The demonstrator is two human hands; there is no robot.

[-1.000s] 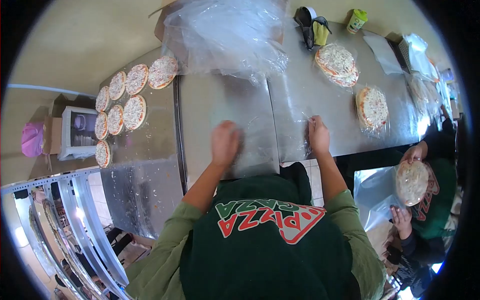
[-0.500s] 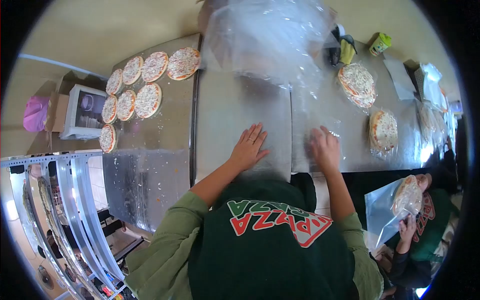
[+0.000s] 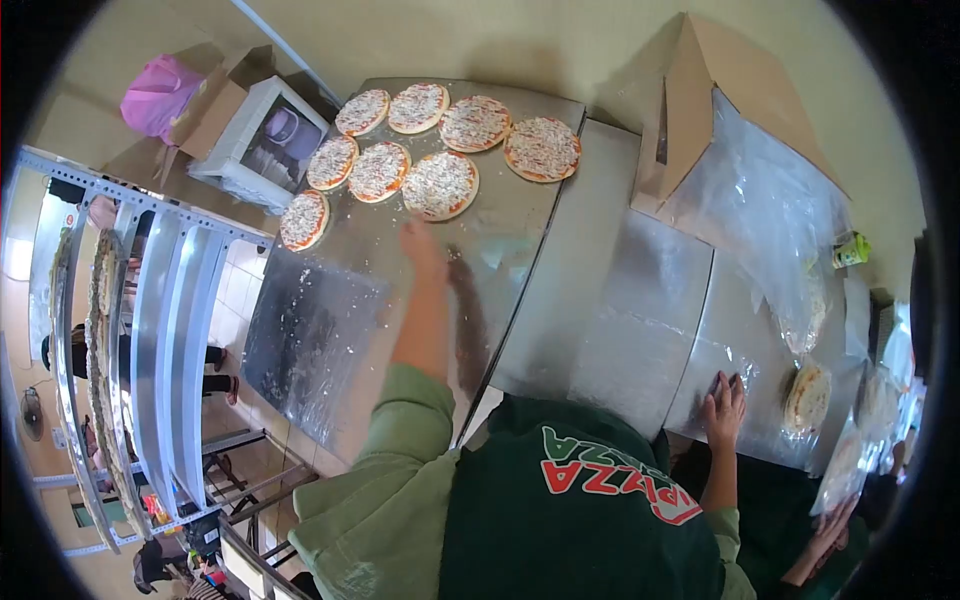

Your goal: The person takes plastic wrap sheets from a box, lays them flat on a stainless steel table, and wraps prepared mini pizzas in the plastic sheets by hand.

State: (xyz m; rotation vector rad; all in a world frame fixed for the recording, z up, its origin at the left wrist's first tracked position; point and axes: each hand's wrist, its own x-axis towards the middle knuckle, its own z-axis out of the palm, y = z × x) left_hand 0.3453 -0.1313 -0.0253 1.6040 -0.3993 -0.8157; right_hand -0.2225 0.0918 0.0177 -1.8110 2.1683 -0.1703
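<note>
My left hand [image 3: 425,248], smeared by motion, reaches over the left metal table just below the front edge of a pizza [image 3: 440,186] topped with shredded cheese. Whether its fingers touch that pizza I cannot tell. Several similar uncooked pizzas [image 3: 473,123] lie in rows behind and beside it. On the right, my right hand [image 3: 725,408] lies with fingers stretched on the metal table, where clear plastic [image 3: 690,355] spreads around it. A bagged stack of pizzas [image 3: 807,397] rests farther right, beyond that hand.
An open cardboard box [image 3: 760,105] spilling clear plastic bags [image 3: 755,210] stands at the back right. A metal rack [image 3: 150,350] is at the left, near a white-framed box [image 3: 262,145]. At the lower right, another person's hand [image 3: 832,535] holds a plastic bag [image 3: 840,475].
The view has swung left. My left hand has gone from the middle table to the pizzas on the left table. My right hand is now lower, near the table's front edge.
</note>
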